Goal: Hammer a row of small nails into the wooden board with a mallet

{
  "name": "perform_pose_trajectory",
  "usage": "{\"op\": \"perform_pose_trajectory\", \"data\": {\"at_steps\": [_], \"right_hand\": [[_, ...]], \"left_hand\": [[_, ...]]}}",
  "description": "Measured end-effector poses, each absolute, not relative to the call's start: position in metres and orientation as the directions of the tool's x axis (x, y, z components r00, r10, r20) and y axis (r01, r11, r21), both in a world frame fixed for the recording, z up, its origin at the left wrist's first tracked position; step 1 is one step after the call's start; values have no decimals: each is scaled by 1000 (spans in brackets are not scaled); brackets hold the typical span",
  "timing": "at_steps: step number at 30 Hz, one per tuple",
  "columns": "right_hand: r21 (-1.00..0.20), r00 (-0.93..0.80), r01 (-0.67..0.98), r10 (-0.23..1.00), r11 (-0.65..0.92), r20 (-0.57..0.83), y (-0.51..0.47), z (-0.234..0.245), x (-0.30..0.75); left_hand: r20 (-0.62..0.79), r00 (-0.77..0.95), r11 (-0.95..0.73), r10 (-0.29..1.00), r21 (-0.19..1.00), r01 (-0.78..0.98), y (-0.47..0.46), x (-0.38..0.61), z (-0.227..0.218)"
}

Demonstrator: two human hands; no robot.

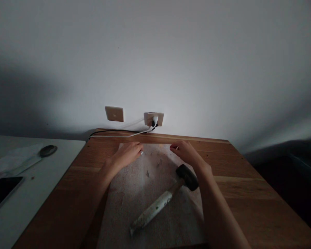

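Note:
A pale sheet [134, 193] lies flat on the wooden table [243, 193], with dark specks near its far end. My left hand [126, 154] is curled, its fingertips pinching the sheet near the far left corner. My right hand [185, 152] is curled too and pinches the far edge of the sheet near the right corner. A mallet [168, 195] with a black head and a white, stained handle lies diagonally on the sheet, just below my right wrist. Neither hand touches the mallet.
A white table [41, 183] adjoins on the left, carrying a dark tablet [2, 190], papers and a spoon-like object [48, 150]. On the wall behind are a switch plate [114, 113] and a socket [153, 119] with plugged-in cables trailing left. The room is dim at right.

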State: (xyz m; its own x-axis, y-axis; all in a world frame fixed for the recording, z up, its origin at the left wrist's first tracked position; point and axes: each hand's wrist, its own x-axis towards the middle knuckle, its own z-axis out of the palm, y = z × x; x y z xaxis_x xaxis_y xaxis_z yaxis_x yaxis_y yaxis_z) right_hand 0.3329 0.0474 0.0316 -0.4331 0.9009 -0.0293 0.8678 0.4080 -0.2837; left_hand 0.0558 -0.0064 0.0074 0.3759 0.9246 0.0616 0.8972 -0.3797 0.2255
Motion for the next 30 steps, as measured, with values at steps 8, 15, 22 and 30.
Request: {"op": "perform_pose_trajectory", "data": {"at_steps": [8,15,22,30], "right_hand": [[-248,-370,903,929,351,-32,55,26,352],[-211,-312,934,946,289,-87,58,14,357],[-162,-283,951,951,263,-121,61,11,358],[-178,-293,946,951,272,-103,55,20,356]], "left_hand": [[102,292,-307,951,191,932,-8,60,4],[-24,432,-354,901,534,768,-13,57,20],[-241,605,-338,759,648,682,-26,70,18],[-186,498,-316,847,578,753,-21,68,21]]}}
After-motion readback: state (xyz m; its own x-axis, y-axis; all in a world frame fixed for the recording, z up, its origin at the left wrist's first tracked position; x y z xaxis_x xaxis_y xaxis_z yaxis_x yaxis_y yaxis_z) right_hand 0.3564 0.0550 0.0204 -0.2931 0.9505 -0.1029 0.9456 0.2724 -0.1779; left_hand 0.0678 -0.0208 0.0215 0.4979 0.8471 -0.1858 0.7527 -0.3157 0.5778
